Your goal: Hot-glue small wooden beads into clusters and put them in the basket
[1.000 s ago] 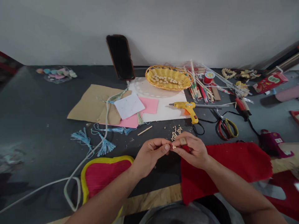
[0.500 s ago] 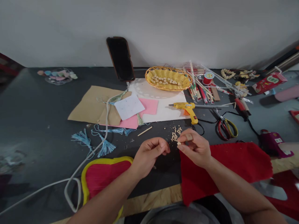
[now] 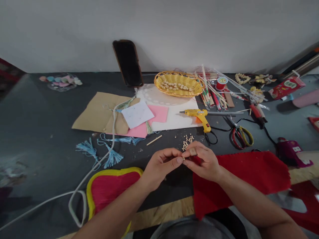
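My left hand (image 3: 165,164) and my right hand (image 3: 204,161) meet over the dark table, fingertips touching. A small pale wooden bead (image 3: 183,158) shows where they meet, pinched between my right thumb and forefinger. The left thumb and forefinger are also pressed together beside the bead; whatever lies inside that pinch is hidden. A tan band wraps one finger of the right hand. Just beyond the fingers lies a loose pile of similar beads (image 3: 184,145).
A yellow glue gun (image 3: 203,119) and red-and-yellow-handled scissors (image 3: 241,136) lie beyond my right hand. Red felt (image 3: 254,171) spreads under the right forearm. Farther back stands a yellow wicker basket (image 3: 179,93). Blue tassels (image 3: 113,158) and a white cable (image 3: 86,177) lie to the left.
My right hand has moved left with the bead, and its fingertips now touch those of my left hand. Before, a gap separated the hands.
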A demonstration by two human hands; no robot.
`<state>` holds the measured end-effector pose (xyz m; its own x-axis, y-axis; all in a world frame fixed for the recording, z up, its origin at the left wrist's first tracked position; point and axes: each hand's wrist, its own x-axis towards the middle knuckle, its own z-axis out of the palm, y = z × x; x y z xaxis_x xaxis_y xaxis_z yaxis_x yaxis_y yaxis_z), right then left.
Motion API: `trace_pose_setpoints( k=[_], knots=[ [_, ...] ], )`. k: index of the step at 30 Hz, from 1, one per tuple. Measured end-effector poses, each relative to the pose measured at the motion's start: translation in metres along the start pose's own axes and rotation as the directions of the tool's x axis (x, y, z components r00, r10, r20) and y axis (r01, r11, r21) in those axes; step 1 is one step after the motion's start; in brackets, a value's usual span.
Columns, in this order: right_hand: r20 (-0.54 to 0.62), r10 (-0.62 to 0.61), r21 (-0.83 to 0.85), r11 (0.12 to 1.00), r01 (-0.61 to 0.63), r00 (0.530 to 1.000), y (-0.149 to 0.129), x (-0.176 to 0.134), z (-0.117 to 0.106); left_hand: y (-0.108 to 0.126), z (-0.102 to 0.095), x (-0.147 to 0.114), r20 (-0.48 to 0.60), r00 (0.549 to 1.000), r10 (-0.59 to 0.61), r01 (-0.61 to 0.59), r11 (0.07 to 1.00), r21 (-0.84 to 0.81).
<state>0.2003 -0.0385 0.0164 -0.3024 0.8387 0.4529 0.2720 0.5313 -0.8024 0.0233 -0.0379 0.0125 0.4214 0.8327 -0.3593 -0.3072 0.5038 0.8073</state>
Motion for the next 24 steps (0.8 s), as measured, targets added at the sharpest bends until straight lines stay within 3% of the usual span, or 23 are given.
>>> trace_pose_setpoints(
  k=[11, 24],
  knots=[
    [0.011, -0.062, -0.006, 0.998, 0.062, 0.998, 0.0013, 0.0009, -0.0018, -0.0040, -0.0039, 0.0012, -0.065, 0.997, -0.047, 0.045, 0.998, -0.034],
    [0.019, -0.011, 0.044, 0.999, 0.010, 1.000, 0.0025, 0.0004, -0.0009, -0.0023, -0.0006, 0.0008, -0.066, 0.997, -0.032, 0.030, 0.999, -0.026]
  ],
)
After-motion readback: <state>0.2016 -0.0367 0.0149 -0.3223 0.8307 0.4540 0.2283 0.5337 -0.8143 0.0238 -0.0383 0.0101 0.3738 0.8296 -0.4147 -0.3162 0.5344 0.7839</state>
